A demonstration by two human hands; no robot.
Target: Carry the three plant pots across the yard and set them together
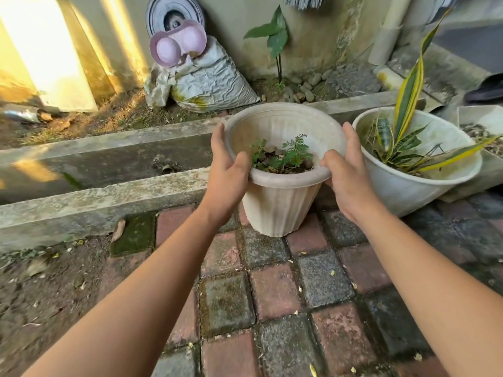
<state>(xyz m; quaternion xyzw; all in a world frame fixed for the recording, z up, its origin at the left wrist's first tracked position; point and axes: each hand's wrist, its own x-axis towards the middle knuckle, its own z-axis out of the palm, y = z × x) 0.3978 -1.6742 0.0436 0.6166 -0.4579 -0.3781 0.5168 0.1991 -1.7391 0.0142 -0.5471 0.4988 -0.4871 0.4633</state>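
Your two bare arms reach out over the brick paving [275,289], red and grey blocks with some moss. Your left hand [227,170] and your right hand [347,172] each wrap around the rim of the beige pot [277,205], one on each side, thumbs inside the rim. You hold the pot at the far edge of the paving; I cannot tell if its bottom touches the bricks. It stands nearly upright, mouth up and tipped a little toward you. A small green plant [285,156] grows in its soil.

Just right of the beige pot sits a white pot [413,186] leaning to the left, with long striped yellow-green leaves. Behind the beige pot runs a concrete gutter [109,161]. Past that lies a crumpled sack [215,83] against the wall [313,36].
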